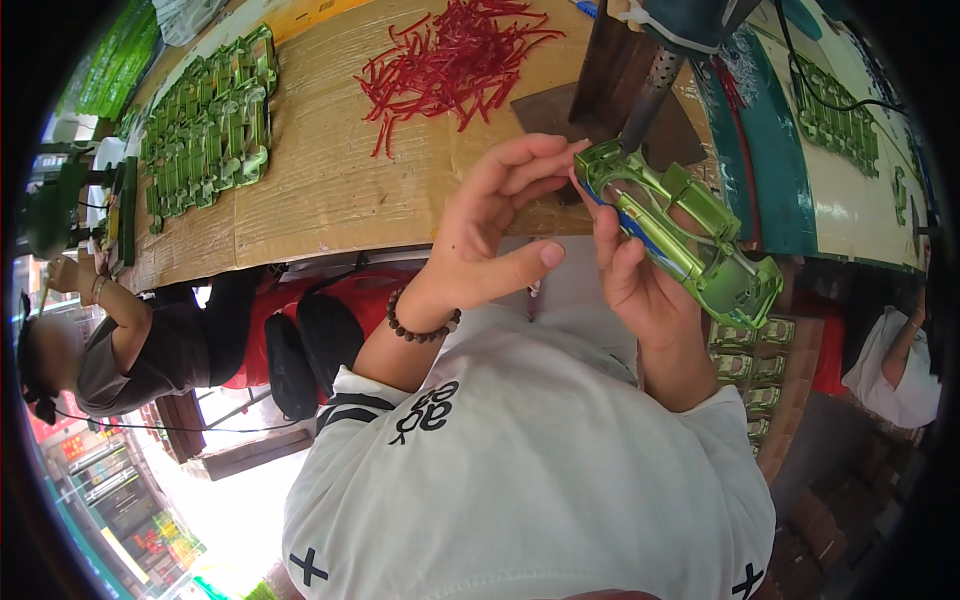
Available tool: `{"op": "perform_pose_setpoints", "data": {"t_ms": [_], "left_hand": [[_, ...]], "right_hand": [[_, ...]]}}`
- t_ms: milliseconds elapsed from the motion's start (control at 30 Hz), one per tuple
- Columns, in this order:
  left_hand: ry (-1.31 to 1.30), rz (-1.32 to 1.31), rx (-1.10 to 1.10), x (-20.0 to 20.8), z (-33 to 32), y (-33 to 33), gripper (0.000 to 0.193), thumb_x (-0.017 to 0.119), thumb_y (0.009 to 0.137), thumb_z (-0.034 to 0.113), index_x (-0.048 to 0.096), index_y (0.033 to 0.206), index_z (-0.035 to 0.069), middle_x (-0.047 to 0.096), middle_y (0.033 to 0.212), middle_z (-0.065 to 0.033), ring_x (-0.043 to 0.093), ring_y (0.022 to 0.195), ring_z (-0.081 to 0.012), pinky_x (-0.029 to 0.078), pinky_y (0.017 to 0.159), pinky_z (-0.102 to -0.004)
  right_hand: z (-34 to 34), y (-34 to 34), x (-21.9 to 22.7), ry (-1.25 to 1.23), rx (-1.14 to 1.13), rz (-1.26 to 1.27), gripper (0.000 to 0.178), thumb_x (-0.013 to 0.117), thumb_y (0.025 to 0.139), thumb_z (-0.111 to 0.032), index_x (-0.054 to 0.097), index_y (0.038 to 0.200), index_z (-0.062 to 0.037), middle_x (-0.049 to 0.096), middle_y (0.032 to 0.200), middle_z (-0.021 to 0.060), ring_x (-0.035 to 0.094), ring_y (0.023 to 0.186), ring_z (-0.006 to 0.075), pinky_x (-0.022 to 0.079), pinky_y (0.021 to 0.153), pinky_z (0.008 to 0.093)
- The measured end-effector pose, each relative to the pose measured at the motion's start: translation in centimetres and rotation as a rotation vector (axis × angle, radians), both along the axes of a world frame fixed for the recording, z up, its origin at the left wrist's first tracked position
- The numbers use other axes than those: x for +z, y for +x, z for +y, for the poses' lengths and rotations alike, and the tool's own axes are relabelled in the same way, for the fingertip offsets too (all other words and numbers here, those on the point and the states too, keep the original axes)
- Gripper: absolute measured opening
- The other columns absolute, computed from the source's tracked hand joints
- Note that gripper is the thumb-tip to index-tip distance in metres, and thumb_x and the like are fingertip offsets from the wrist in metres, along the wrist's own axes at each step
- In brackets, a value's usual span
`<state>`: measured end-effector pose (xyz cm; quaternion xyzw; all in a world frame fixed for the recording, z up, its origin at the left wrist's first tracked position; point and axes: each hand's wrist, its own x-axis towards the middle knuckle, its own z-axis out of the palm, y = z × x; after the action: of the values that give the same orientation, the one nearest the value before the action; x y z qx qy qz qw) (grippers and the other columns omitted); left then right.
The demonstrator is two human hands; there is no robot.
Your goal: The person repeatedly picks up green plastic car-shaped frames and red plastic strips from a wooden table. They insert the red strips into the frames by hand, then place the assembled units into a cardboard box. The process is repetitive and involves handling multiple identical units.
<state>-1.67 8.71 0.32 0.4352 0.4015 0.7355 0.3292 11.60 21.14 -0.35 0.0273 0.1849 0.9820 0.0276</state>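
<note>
A shiny green plastic toy car body shell (690, 225) with a blue strip along its side lies tilted in my right hand (650, 290). The fingers of that hand grip it from below and along its near side. My left hand (490, 220) is held open, with its thumb apart and its fingertips at the far left end of the shell. Whether they touch it, I cannot tell. Just over that same end comes down the metal tube nozzle (652, 100) of a dark tool, its tip very near or against the green plastic.
A heap of thin red strips (455, 60) lies on the cardboard-covered table (310, 170). Rows of green shells (210, 130) stand at left, more green shells (838, 115) at right. A dark metal stand (610, 70) rises behind the nozzle. Another person (150, 330) sits at left.
</note>
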Motion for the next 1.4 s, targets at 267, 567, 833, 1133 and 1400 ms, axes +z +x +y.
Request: {"op": "perform_pose_setpoints", "data": {"t_ms": [267, 567, 833, 1133, 1400], "left_hand": [[0.030, -0.027, -0.029, -0.2, 0.2, -0.3, 0.069, 0.064, 0.072, 0.011, 0.030, 0.130, -0.002, 0.040, 0.132, -0.0210, 0.039, 0.123, -0.0266, 0.026, 0.105, -0.0406], [0.060, -0.051, -0.033, -0.3, -0.1, -0.5, 0.068, 0.065, 0.072, 0.013, 0.030, 0.129, -0.004, 0.039, 0.132, -0.0227, 0.040, 0.123, -0.0271, 0.026, 0.104, -0.0398], [0.077, -0.043, -0.029, -0.6, -0.3, -0.5, 0.068, 0.065, 0.074, 0.017, 0.030, 0.129, -0.003, 0.040, 0.132, -0.0221, 0.040, 0.123, -0.0264, 0.026, 0.104, -0.0387], [0.088, -0.007, -0.017, -0.8, -0.6, -0.4, 0.066, 0.063, 0.075, 0.017, 0.031, 0.129, -0.003, 0.040, 0.132, -0.0210, 0.039, 0.123, -0.0263, 0.025, 0.104, -0.0388], [-0.004, -0.001, -0.044, -0.3, -0.3, -0.3, 0.066, 0.060, 0.073, 0.011, 0.030, 0.130, 0.000, 0.037, 0.135, -0.0191, 0.038, 0.124, -0.0254, 0.024, 0.105, -0.0383]], "right_hand": [[0.6, 0.1, 0.0, 0.008, 0.033, 0.010, 0.051, 0.051, 0.089, -0.024, 0.033, 0.133, -0.0056, 0.022, 0.144, 0.0120, 0.044, 0.117, 0.0369, 0.050, 0.088, 0.0374], [0.8, -0.4, 0.0, -0.023, 0.097, 0.097, 0.048, 0.037, 0.095, -0.024, 0.024, 0.135, -0.0020, 0.031, 0.137, 0.0175, 0.040, 0.119, 0.0398, 0.050, 0.090, 0.0387], [1.4, -0.4, -0.4, 0.033, 0.112, 0.094, 0.047, 0.038, 0.094, -0.026, 0.027, 0.134, -0.0025, 0.034, 0.135, 0.0173, 0.040, 0.119, 0.0394, 0.051, 0.089, 0.0383], [2.2, -0.6, -0.9, -0.103, 0.256, 0.110, 0.047, 0.042, 0.093, -0.030, 0.035, 0.131, -0.0029, 0.038, 0.134, 0.0181, 0.036, 0.122, 0.0392, 0.049, 0.091, 0.0408], [2.4, -0.3, -1.3, -0.057, 0.178, 0.128, 0.049, 0.040, 0.093, -0.030, 0.030, 0.134, -0.0053, 0.033, 0.137, 0.0172, 0.035, 0.123, 0.0400, 0.047, 0.093, 0.0423]]}}
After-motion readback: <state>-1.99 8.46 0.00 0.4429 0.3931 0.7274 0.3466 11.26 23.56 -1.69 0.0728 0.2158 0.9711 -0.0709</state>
